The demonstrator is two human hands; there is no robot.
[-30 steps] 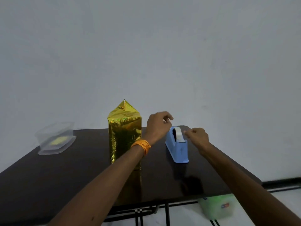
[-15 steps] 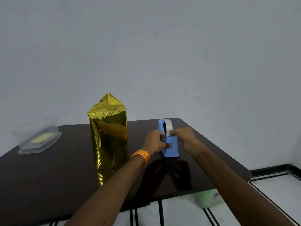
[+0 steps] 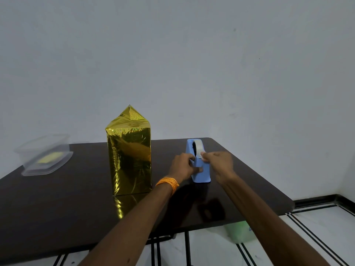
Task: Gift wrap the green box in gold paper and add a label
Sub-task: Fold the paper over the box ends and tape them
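The box wrapped in gold paper stands upright on the dark table, its top folded to a point. To its right sits a blue tape dispenser with a white tape roll. My left hand, with an orange band at the wrist, grips the dispenser's left side. My right hand pinches the free end of the tape at the dispenser's near edge.
A clear plastic container with yellow paper inside lies at the table's far left. A pale green bin stands on the tiled floor under the table's right edge. The white wall is close behind.
Both hands have closed in on the dispenser: the left hand came down from above it to grip its side, and the right hand took hold of the tape end. The view shifted right.
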